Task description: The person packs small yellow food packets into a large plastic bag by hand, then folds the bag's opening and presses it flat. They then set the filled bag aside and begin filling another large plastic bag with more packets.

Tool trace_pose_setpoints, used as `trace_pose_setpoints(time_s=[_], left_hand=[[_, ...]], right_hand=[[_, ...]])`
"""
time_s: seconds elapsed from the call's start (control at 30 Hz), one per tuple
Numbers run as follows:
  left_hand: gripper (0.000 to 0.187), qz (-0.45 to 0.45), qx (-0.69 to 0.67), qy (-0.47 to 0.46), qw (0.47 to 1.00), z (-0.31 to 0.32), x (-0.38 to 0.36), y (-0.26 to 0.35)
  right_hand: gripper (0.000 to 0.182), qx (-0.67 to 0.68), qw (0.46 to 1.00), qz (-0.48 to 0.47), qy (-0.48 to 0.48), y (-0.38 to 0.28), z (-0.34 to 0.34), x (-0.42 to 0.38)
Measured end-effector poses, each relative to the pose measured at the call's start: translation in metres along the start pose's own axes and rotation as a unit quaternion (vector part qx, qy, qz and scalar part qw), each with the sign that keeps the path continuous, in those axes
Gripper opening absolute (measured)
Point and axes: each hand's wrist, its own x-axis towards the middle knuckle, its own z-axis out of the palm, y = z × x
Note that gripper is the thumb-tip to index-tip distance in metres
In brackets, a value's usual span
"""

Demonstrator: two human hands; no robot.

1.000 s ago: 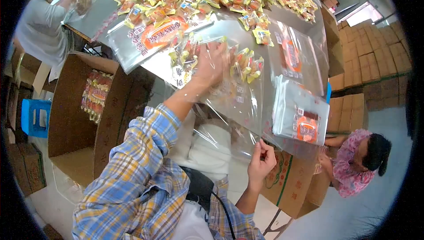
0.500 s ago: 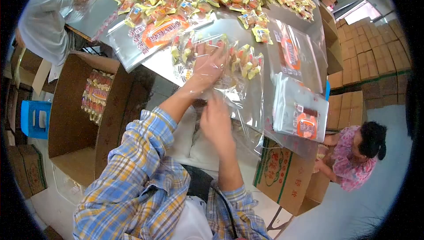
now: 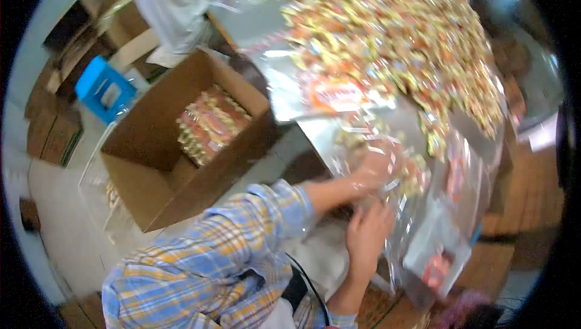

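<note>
My left hand (image 3: 376, 162) reaches inside a clear plastic bag (image 3: 396, 208), among small wrapped snack packs (image 3: 414, 174). Its fingers look stretched out over the packs, though motion smears them. Closer to my body, my right hand (image 3: 369, 227) is closed at the bag's near edge, below my left wrist. A stack of flat printed bags (image 3: 339, 94) with an orange label lies just beyond my left hand. More printed bags (image 3: 433, 262) lie to the right, near the table edge.
Many wrapped snacks (image 3: 387, 38) are heaped on the table. An open cardboard box (image 3: 145, 174) on the left holds a filled snack bag (image 3: 212, 124). Behind it is a blue plastic container (image 3: 104, 90). A person in white (image 3: 172, 8) stands at the upper left.
The view has swung left, so the table and both hands appear farther right and the open box nearer the middle. My right hand has come up against the bag's edge. My left hand remains inside.
</note>
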Motion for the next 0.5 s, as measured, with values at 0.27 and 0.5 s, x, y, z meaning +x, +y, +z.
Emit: trace_pose_setpoints(time_s=[0.27, 0.5], left_hand=[[0.069, 0.025, 0.111, -0.015, 0.993, 0.013, 0.017, -0.014], [0.069, 0.006, 0.143, -0.091, 0.985, -0.066, 0.000, -0.016]], right_hand=[[0.058, 0.121, 0.979, 0.013, -0.162, 0.040, 0.042, -0.049], [0.068, 0.042, 0.993, 0.044, -0.100, 0.011, 0.043, -0.054]])
